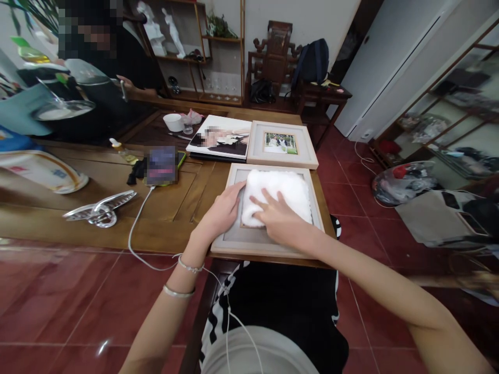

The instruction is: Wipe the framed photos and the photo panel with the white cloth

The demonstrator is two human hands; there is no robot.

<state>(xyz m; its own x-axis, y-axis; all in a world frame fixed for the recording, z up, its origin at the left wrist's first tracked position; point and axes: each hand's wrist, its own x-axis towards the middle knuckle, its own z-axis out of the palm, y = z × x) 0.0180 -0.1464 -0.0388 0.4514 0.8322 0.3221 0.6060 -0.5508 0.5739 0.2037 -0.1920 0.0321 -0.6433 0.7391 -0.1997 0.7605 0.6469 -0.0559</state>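
Observation:
A light wooden picture frame (220, 246) lies flat at the table's near edge, in front of me. On it rests a white fluffy cloth (290, 184), covering most of the middle. My right hand (278, 218) presses on the cloth with its fingers spread. Stretched out along the frame's left side, my left hand (224, 210) touches the rim, fingertips close to the cloth. What the cloth covers is hidden.
Behind lie a second framed photo (280, 143) and a photo panel (222, 136). To the left are a phone (161, 165) with a white cable (134, 228), a silver metal object (100, 209) and a white bowl (173, 122). Another person (134, 62) sits across the table.

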